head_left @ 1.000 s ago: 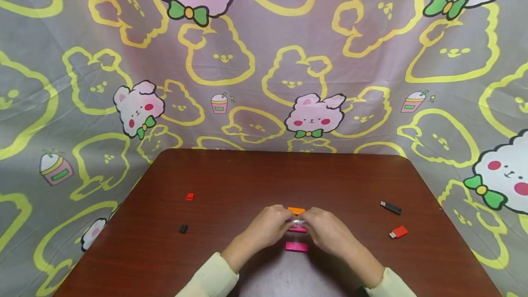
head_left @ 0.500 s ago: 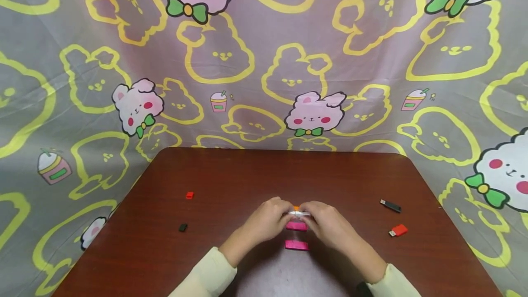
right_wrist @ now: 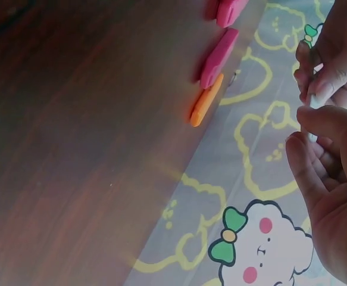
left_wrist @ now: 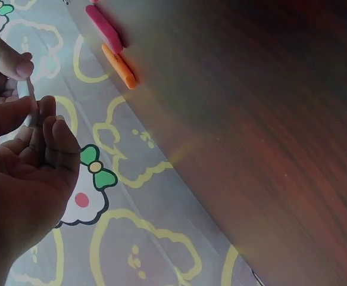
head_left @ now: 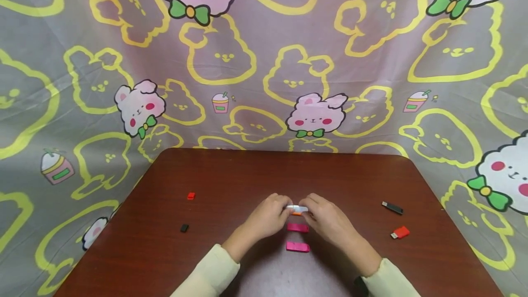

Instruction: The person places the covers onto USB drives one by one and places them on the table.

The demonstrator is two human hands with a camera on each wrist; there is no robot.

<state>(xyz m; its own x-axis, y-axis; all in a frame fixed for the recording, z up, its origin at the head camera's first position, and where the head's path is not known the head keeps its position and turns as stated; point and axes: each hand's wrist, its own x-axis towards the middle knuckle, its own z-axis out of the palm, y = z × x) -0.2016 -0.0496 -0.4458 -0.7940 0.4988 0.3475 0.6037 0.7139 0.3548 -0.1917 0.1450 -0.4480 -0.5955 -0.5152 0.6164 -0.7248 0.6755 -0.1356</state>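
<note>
A small white USB stick [head_left: 298,209] is held up in front of the body, level between both hands. My left hand [head_left: 270,217] pinches its left end between thumb and fingers, and my right hand [head_left: 330,219] pinches the right end. In the left wrist view the white USB stick [left_wrist: 26,89] shows as a thin pale edge between the fingertips. Below it, an orange stick [right_wrist: 207,100] lies on the table, partly hidden in the head view. Two pink sticks, a farther one [head_left: 297,228] and a nearer one [head_left: 297,246], lie in line with it.
On the brown table [head_left: 247,173], a red cap [head_left: 191,195] and a black cap [head_left: 184,228] lie at left. At right lie a black USB stick [head_left: 392,208] and a red USB stick [head_left: 400,232], metal plugs bare. A patterned cloth [head_left: 255,72] hangs around the table.
Both hands have moved slightly up and away from the body with the white USB stick. It now overlaps the orange stick from above, and the pink sticks show more fully.
</note>
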